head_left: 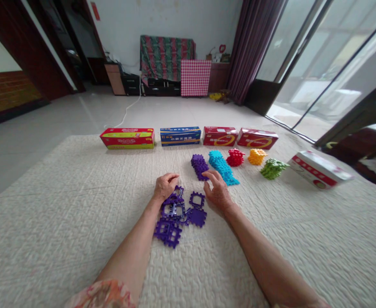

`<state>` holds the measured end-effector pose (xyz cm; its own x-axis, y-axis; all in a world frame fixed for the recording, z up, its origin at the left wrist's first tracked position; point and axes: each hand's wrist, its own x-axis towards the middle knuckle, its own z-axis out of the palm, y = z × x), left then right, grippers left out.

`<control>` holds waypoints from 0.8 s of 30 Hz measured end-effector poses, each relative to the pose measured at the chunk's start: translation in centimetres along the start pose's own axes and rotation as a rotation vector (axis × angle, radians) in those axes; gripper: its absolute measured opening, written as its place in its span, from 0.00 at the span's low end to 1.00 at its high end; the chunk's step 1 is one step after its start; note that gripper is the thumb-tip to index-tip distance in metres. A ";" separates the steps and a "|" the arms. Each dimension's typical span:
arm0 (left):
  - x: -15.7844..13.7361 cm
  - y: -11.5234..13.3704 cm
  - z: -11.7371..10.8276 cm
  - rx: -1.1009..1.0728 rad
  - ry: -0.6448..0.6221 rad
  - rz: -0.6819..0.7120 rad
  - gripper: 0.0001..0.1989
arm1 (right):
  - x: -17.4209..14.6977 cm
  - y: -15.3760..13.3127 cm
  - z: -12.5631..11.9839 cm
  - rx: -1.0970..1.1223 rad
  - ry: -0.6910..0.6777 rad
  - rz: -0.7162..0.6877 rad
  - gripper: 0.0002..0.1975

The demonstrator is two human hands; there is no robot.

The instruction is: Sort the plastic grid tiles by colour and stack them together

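Note:
Loose purple interlocking plastic tiles lie in a scattered pile on the quilted cover; among them are a solid square tile (198,217) and a square frame tile (196,199). My left hand (166,187) rests at the far edge of this pile, its fingers curled together; whatever they hold, if anything, is hidden. My right hand (218,190) has its thumb and fingers apart, the fingertips at the near end of a purple tile stack (199,166). Just right of that stack lies a longer light-blue tile stack (222,167).
Red (235,157), yellow (257,156) and green (273,169) tile stacks sit farther right. Behind them runs a row of boxes: red-and-yellow (128,139), blue (180,137) and two dark-red ones (220,137). A white-and-red box (319,169) stands at the right.

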<state>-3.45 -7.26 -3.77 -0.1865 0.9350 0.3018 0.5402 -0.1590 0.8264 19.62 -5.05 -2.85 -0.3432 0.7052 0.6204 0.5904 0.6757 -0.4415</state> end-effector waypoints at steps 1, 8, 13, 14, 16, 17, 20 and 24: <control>0.0 0.1 0.0 0.001 -0.001 -0.004 0.10 | -0.2 -0.4 -0.3 0.044 -0.051 0.020 0.17; 0.0 0.2 -0.1 -0.008 -0.001 -0.011 0.10 | -0.4 -3.3 -2.6 -0.136 -0.480 0.107 0.08; 0.1 0.2 0.0 -0.012 0.004 -0.010 0.09 | 0.0 -4.3 -2.3 -0.261 -0.530 0.175 0.06; 0.1 0.2 0.0 -0.012 0.003 -0.009 0.09 | 0.1 -4.3 -2.2 -0.263 -0.527 0.175 0.06; 0.1 0.2 0.0 -0.007 0.001 -0.009 0.10 | 0.1 -4.1 -1.9 -0.251 -0.514 0.171 0.05; 0.1 0.2 0.0 -0.005 0.001 -0.008 0.10 | 0.1 -4.0 -1.9 -0.234 -0.503 0.170 0.05; 0.0 0.2 0.0 -0.004 0.008 0.002 0.10 | 0.3 -3.5 -1.9 -0.140 -0.409 0.152 0.04; 0.0 0.2 0.0 -0.012 0.015 0.007 0.10 | 0.4 -2.7 -2.1 -0.054 -0.144 0.066 0.07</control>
<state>-3.34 -7.24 -3.65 -0.1950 0.9289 0.3148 0.5315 -0.1696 0.8299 19.43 -7.05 0.01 -0.4011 0.7737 0.4904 0.6520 0.6172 -0.4404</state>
